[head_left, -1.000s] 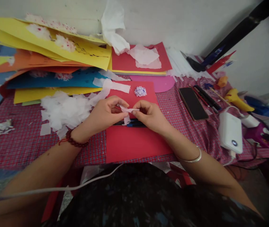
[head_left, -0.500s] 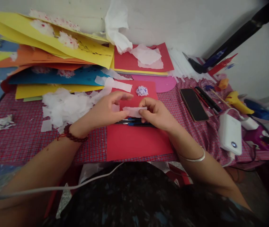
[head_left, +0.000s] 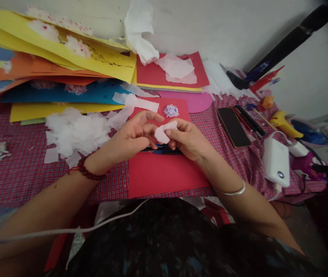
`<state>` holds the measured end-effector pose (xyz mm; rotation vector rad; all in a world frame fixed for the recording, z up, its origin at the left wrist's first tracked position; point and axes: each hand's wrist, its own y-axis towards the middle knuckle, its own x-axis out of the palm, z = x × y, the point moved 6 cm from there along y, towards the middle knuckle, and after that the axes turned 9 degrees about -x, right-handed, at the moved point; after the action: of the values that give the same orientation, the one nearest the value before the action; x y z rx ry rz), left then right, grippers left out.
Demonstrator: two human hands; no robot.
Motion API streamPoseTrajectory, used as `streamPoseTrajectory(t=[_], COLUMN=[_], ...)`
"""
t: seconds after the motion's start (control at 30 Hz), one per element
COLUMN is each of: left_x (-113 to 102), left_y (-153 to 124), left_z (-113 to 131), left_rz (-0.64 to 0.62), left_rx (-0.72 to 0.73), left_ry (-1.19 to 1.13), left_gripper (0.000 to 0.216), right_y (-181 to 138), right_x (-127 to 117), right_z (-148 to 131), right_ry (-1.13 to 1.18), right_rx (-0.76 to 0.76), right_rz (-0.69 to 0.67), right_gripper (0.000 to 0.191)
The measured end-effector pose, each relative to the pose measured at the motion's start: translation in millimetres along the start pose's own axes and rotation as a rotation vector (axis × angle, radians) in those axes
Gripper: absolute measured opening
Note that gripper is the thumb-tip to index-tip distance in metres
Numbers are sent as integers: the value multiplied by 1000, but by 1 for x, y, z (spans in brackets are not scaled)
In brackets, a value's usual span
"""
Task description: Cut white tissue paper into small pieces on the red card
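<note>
A small piece of white tissue paper [head_left: 163, 134] is pinched between the thumb and fingers of my right hand [head_left: 188, 139], its free end bent over to the left. My left hand [head_left: 136, 134] is right beside it with fingers apart and curved, holding nothing that I can see. Both hands are above a red paper sheet [head_left: 166, 175]. Just beyond them on the red paper sits a round tuft of white paper with purple-blue specks [head_left: 171, 110]. Pens [head_left: 164, 151] lie across the sheet, partly hidden under the hands.
A heap of torn tissue pieces [head_left: 76, 129] lies left of my hands. Coloured sheets [head_left: 100, 61] are stacked at the back left. A phone [head_left: 233, 126], markers [head_left: 249, 120] and a white power bank [head_left: 276, 161] lie to the right. A white cable [head_left: 66, 231] crosses my lap.
The tissue strip, flat and level in my right hand before, is now raised and folded over. My left hand has moved slightly right, its fingers closer to the paper. The view has shifted a little.
</note>
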<state>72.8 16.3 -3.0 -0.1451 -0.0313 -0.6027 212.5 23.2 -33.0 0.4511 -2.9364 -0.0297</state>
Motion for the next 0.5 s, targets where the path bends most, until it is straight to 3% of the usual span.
streamPoseTrajectory(t=[0.1, 0.23, 0.33, 0.5], left_x=[-1, 0, 1, 0], left_y=[-6, -7, -7, -11], left_z=[8, 10, 16, 24], left_rz=[-42, 26, 95, 192], left_rx=[40, 53, 114, 211], left_ry=[199, 480, 564, 635], left_gripper=[47, 24, 9, 11], right_y=[-3, -7, -9, -9], right_x=[4, 7, 9, 10], right_z=[0, 0, -3, -9], right_ry=[69, 38, -28, -118], right_rx=[90, 126, 97, 45], right_rz=[-111, -163, -165, -87], right_gripper=[34, 34, 30, 19])
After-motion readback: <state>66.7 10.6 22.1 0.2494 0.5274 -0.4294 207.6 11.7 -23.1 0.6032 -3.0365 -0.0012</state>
